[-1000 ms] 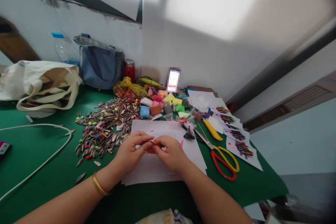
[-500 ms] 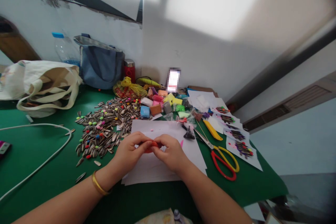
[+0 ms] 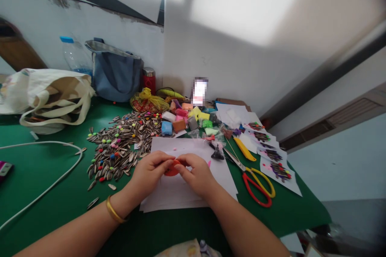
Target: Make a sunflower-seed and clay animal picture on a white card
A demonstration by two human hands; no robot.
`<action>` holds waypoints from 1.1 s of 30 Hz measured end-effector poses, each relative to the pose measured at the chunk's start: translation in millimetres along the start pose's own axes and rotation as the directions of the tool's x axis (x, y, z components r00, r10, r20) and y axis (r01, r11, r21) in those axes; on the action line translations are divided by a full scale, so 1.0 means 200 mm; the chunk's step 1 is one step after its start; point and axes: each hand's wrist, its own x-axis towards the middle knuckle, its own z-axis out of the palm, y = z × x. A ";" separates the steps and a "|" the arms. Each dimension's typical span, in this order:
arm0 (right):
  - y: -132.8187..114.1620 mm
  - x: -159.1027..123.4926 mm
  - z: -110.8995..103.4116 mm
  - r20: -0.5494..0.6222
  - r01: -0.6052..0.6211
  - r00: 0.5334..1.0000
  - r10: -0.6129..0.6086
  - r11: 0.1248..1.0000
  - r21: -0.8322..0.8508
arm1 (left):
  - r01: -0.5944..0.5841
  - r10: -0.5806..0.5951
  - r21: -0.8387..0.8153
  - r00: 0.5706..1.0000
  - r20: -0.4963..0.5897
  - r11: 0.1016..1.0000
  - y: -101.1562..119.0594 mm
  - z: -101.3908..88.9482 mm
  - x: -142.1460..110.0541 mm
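Head camera view shows the person's two bare hands brought close together over the near middle of a stack of white paper sheets (image 3: 187, 198). Between them is a small, flat, orange-red piece (image 3: 171, 170) of soft-looking material, with a rounded lower edge. The left hand (image 3: 150, 172) pinches its left side between thumb and fingers; the right hand (image 3: 197, 173) grips its right side the same way, fingertips nearly meeting at the top. Whether the piece touches the paper cannot be told. A gold-coloured bangle (image 3: 113, 211) circles the left wrist.

On the paper beyond the hands lie a tiny pink dot (image 3: 175, 149) and, just right of the right hand, a thin pink sliver (image 3: 209, 164). Left of the paper spreads a heap of striped seeds (image 3: 126, 140) mixed with brightly coloured ones. Behind the sheets, small multicoloured packets (image 3: 167, 128) sit crowded together. To the right, metal scissors with one red and one yellow handle (image 3: 242, 167) lie open beside a yellow-handled cutter (image 3: 244, 149). Farther right, white cards (image 3: 291, 185) bearing dark seeds and coloured bits overlap in a row. All this rests on a green-covered table (image 3: 60, 192).
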 end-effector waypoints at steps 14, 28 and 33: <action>0.01 0.01 0.01 0.007 0.045 0.999 -0.044 0.997 -0.055 | 0.092 -0.089 -0.059 0.995 0.044 0.994 0.01 0.01 0.00; -0.01 0.01 0.01 0.052 -0.029 0.998 0.030 0.999 -0.020 | 0.077 -0.077 -0.003 0.997 -0.003 0.997 0.01 0.00 0.00; 0.00 0.00 0.02 0.038 -0.009 0.999 0.011 0.999 -0.040 | -0.008 0.004 0.055 0.997 0.079 0.998 0.03 -0.01 0.00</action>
